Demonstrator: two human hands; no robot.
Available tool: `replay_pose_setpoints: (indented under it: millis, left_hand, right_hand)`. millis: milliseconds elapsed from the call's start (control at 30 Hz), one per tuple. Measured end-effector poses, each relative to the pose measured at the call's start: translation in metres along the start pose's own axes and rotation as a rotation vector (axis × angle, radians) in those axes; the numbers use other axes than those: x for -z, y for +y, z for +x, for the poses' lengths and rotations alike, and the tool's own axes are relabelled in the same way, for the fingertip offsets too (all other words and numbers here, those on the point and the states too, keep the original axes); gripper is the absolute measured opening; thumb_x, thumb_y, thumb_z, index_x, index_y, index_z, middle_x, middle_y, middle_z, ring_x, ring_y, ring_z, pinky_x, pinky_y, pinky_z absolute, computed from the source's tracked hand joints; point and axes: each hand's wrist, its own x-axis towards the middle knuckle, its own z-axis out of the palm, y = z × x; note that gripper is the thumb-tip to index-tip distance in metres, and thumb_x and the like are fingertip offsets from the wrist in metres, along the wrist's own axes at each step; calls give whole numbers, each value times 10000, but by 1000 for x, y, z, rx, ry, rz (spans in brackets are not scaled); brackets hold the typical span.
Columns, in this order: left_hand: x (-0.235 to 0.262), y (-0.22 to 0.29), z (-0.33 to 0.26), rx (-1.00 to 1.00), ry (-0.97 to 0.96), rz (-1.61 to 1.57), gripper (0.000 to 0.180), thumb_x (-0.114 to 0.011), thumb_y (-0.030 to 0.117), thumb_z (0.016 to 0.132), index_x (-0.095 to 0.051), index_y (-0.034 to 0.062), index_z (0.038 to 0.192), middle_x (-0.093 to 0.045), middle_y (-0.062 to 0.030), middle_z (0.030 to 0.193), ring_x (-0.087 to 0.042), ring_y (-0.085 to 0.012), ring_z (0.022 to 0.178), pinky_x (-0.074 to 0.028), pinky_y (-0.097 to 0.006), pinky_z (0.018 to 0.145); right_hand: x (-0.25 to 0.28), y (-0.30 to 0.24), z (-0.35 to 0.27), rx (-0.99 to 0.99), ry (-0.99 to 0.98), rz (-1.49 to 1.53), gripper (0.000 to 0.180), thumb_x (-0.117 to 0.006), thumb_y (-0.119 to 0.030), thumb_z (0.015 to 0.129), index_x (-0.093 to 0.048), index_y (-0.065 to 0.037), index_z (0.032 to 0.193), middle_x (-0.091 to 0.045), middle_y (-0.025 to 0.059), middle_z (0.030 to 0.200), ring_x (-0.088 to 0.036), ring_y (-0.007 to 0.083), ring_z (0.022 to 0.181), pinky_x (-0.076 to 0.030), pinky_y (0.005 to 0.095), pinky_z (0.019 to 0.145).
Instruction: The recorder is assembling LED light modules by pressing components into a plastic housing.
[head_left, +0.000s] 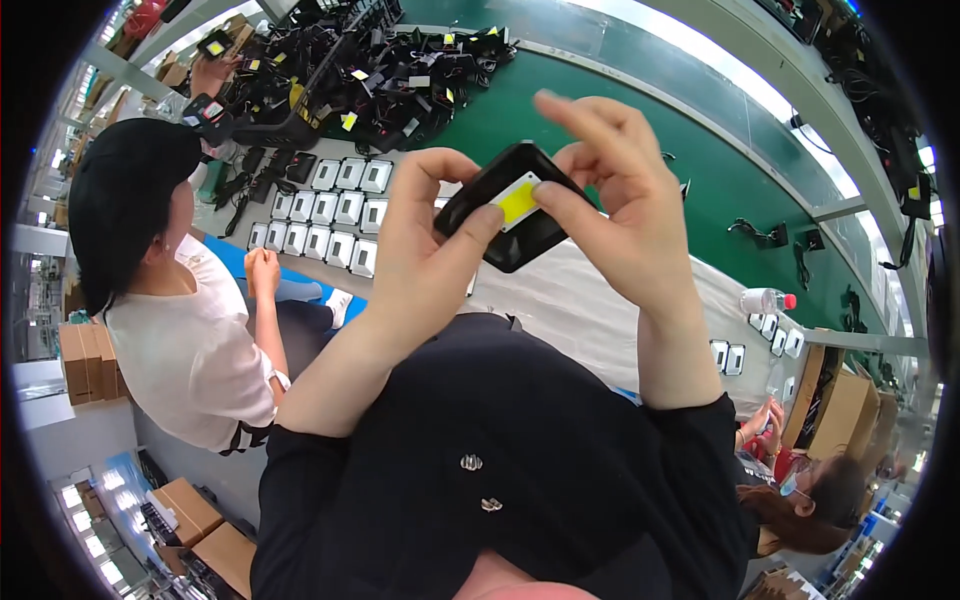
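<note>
As both hands [415, 250] grip a black case [537, 232], thumbs [485, 222] touching its yellow panel [519, 204] — white-edged units [325, 208] beyond.

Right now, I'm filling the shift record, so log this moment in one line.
left hand: holds black case | right hand: thumb at yellow panel | bottle: far right

Pale workbench [590, 335], white-rimmed units [325, 208] in rows
</note>
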Motion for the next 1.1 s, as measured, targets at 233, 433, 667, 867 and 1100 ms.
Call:
replay_pose_setpoints:
  millis: [233,433,667,867,1100]
  left_hand:
    - [-3,11,-8,-147,-152,208,458,-514,-54,800,-419,30,1240,-391,-97,1107,-443,-160,1002,-426,-235,800]
    - [-14,12,-8,-227,-122,-32,362,-599,-15,796,-471,35,1130,-421,-139,1230,-452,-190,1115,-374,-296,926]
    - [-37,6,-12,-326,-18,-184,299,-605,3,821,-478,35,1090,-472,-136,1183,-477,-178,1078,-377,-294,924]
    - [-35,13,-13,-174,-157,-248,188,-510,55,892,-496,31,1077,-451,-124,1189,-463,-170,1078,-362,-297,928]
    - [-53,6,-16,-367,-83,-25,183,-449,93,924,-505,26,1085,-440,-122,1162,-453,-192,1065,-340,-296,938]
  right_hand:
    - [-22,3,-23,-162,55,327,389,-647,-57,794,-567,-57,1175,-607,70,1026,-563,151,957,-443,275,830]
    - [-24,-5,-27,-148,30,349,318,-630,-48,809,-589,-50,1124,-636,82,960,-603,171,867,-470,277,769]
    - [-18,-1,-33,-18,104,194,268,-631,-48,792,-610,-58,1058,-633,99,905,-605,218,796,-468,291,695]
    - [-3,-1,-40,49,82,135,247,-629,-66,794,-602,-57,1039,-626,98,893,-599,226,794,-467,293,698]
    - [-8,-6,-46,-138,139,473,175,-590,-91,854,-590,-39,1020,-622,66,872,-588,156,790,-460,268,715]
